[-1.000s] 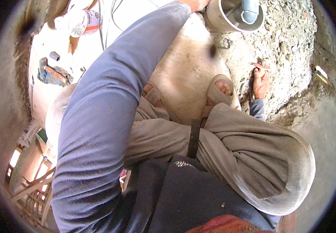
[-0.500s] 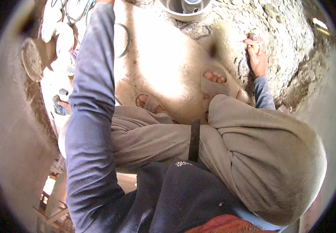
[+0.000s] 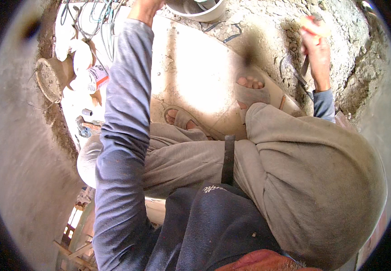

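Observation:
My right hand (image 3: 320, 56) is closed around a red-orange tool (image 3: 312, 28) with a dark grey end. It is held over rough, cracked earth or mortar (image 3: 279, 27) at the far right, and blur hides the tool's exact kind. Stretched to the top edge is my left arm; only the wrist and part of my left hand (image 3: 146, 8) show. The fingers lie outside the picture, so their grip is hidden. Right of that hand stands a pale bucket (image 3: 216, 16) with a grey object (image 3: 195, 5) inside.
Several thin cables (image 3: 107, 31) tangle at upper left. Nearby are a mud-caked round container (image 3: 48, 83), a red-and-white packet (image 3: 98, 77), a short dark tube (image 3: 87, 112) and a tool with a brown handle (image 3: 91, 126). My sandalled feet (image 3: 250, 90) rest on a pale board (image 3: 164, 97).
My right hand has risen farther and moved right with the red-orange tool. My left arm has shifted right in view, showing more of the wrist, the cables and the packet.

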{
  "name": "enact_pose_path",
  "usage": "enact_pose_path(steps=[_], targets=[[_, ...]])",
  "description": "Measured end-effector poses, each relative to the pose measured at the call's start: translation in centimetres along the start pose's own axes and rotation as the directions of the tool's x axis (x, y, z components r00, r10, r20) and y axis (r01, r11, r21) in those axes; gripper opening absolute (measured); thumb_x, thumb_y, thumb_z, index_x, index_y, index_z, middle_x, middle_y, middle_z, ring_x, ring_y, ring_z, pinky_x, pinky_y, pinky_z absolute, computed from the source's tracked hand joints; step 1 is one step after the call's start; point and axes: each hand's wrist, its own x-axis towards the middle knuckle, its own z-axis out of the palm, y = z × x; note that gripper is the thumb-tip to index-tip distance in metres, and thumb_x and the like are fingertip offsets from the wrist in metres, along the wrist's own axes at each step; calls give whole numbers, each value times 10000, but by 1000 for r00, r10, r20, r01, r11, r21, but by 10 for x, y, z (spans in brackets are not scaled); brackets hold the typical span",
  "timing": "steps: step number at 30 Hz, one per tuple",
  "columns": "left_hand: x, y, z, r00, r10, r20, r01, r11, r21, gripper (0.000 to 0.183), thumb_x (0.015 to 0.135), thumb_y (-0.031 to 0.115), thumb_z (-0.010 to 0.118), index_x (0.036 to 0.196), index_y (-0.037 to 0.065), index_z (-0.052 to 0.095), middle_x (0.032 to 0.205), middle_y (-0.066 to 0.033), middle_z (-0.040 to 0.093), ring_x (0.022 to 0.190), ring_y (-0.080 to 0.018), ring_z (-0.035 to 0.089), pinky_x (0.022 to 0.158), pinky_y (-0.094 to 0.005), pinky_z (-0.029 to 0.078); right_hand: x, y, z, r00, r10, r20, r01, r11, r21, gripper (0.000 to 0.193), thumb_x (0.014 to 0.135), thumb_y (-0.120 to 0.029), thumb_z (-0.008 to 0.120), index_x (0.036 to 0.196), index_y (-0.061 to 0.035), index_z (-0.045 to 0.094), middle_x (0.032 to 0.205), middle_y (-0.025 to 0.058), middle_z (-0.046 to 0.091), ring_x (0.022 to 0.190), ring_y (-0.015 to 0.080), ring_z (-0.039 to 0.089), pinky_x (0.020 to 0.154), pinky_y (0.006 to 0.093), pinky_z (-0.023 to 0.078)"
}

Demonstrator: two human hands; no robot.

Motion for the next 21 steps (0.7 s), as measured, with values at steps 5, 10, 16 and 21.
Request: enact_pose_path(steps=[5,10,16,21], targets=[[4,3,24,983,-12,-183,51,976,212,595,1033,488,545,1223,-56,694,1176,-163,729,1090,-227,647,990,-377,458,66,-53,13,989,-79,-124,144,704,695,62,1016,-139,642,1049,-97,673,1006,54,695,951,175,676,878,362,557],[9,5,22,980,-97,-176,173,855,489,637,1033,561,455,1074,-17,721,944,-250,718,921,-357,684,854,-452,477,114,-11,83,990,-140,-10,135,926,352,125,965,-71,700,1082,-57,658,942,27,685,908,150,674,792,294,552],[0,-1,11,969,189,-159,-84,856,510,537,1051,464,457,1073,-5,716,960,-259,711,928,-392,678,844,-462,476,55,29,98,850,-261,457,47,903,428,114,973,-100,696,1002,-4,642,860,18,624,814,123,643,738,286,538],[-1,2,15,972,195,-129,-110,868,483,460,1065,408,449,1126,38,717,991,-262,712,956,-410,679,850,-472,482,26,-11,38,973,-111,205,92,991,102,334,962,-137,716,1266,-9,662,1011,34,665,899,137,664,755,244,542]])
